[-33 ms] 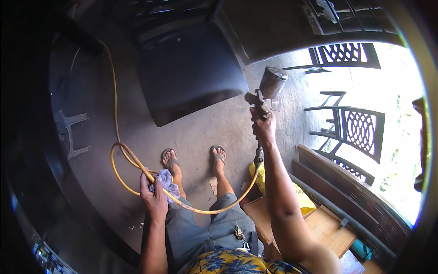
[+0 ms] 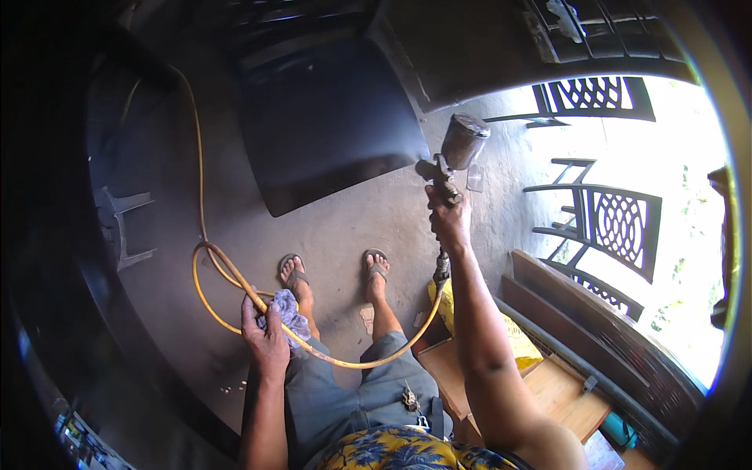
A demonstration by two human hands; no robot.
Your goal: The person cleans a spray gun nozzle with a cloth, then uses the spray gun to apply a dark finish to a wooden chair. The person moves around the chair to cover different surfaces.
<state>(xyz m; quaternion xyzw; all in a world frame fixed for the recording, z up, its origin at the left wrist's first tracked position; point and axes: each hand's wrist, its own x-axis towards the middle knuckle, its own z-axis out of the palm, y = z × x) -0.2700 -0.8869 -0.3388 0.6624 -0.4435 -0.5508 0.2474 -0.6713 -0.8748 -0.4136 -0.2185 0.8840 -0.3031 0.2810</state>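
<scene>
My right hand (image 2: 452, 221) is wrapped round the handle of a spray gun (image 2: 443, 182), held up to the right of a broad dark panel (image 2: 333, 125). A grey metal paint cup (image 2: 465, 141) sits on top of the gun. From the gun's lower end, a yellow air hose (image 2: 368, 363) sags across my lap. My left hand (image 2: 266, 341) closes on that hose, with a crumpled, stained grey-violet cloth (image 2: 288, 312) bunched against the fingers. Beyond this hand the hose loops and runs to the far left. Whether spray leaves the nozzle, I cannot tell.
Dark lattice-backed chair frames (image 2: 623, 223) stand at the right by a bright opening. Planks (image 2: 595, 337) lean below them. Near my right arm are a wooden box (image 2: 560, 395) and a yellow sack (image 2: 513, 337). A pale stool-like piece (image 2: 125, 227) is on the left.
The spray gun and my right hand have shifted very slightly left. My left hand keeps its place on the hose.
</scene>
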